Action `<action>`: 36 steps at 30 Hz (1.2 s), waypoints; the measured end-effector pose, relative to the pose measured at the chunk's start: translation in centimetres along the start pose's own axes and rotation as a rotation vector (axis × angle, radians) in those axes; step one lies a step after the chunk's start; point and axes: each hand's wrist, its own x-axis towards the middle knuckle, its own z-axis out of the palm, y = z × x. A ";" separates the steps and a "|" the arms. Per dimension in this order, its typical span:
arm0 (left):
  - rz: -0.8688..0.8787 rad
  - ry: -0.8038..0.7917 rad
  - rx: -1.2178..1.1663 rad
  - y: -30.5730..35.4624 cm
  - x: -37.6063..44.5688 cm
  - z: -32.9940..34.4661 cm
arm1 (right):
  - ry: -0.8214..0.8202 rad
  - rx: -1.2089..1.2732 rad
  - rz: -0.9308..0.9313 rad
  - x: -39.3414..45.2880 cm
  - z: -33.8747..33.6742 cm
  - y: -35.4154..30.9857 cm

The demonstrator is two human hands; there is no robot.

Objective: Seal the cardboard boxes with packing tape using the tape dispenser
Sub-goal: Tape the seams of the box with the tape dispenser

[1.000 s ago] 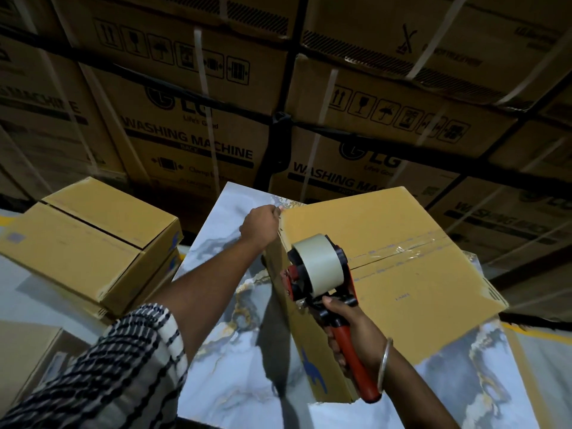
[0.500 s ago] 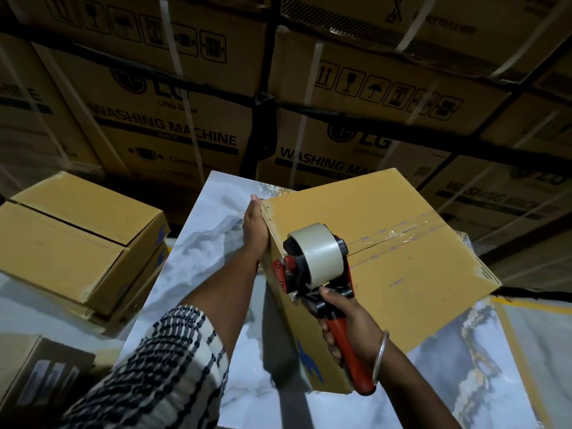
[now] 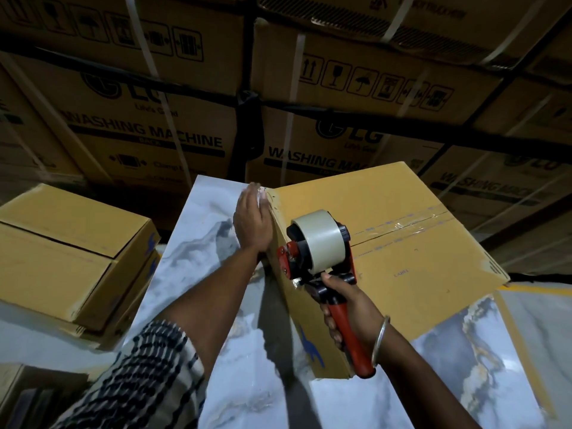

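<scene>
— Where are the hands, from the nearest?

— The right hand (image 3: 346, 308) grips the red handle of the tape dispenser (image 3: 318, 252); the dispenser is at the near left edge of the cardboard box (image 3: 402, 274), which stands on the marble counter (image 3: 198, 249).

— And the other?

— The left hand (image 3: 252, 221) presses flat, fingers straight, on the box's left side; a tape strip (image 3: 411, 222) crosses the top; behind stand washing machine cartons (image 3: 148, 131).

The left hand (image 3: 252, 222), curled over the cardboard box's (image 3: 402, 274) top corner a second ago, is now flattening and pressing open-palmed against its side, fingers pointing upward.
</scene>
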 end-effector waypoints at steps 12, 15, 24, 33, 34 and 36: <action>0.532 -0.494 0.086 -3.9 -2.3 -3.9 | 0.011 -0.008 0.035 -0.1 0.2 -0.4; 0.456 -0.497 0.036 -3.1 -2.7 -4.1 | 0.017 -0.009 0.033 -0.3 0.2 -0.4; 0.395 -0.533 0.145 -2.7 -2.6 -4.5 | 0.053 -0.016 0.065 -4.6 -0.9 2.8; 0.479 -0.557 0.116 -0.1 -3.9 -5.9 | 0.075 0.078 0.065 -6.4 -1.1 5.4; 0.542 -0.581 0.093 0.4 -4.7 -5.8 | 0.076 0.073 0.061 -6.3 -1.2 5.5; 0.661 -0.684 0.109 0.9 -6.2 -5.3 | 0.077 0.055 0.052 -6.1 -1.1 5.6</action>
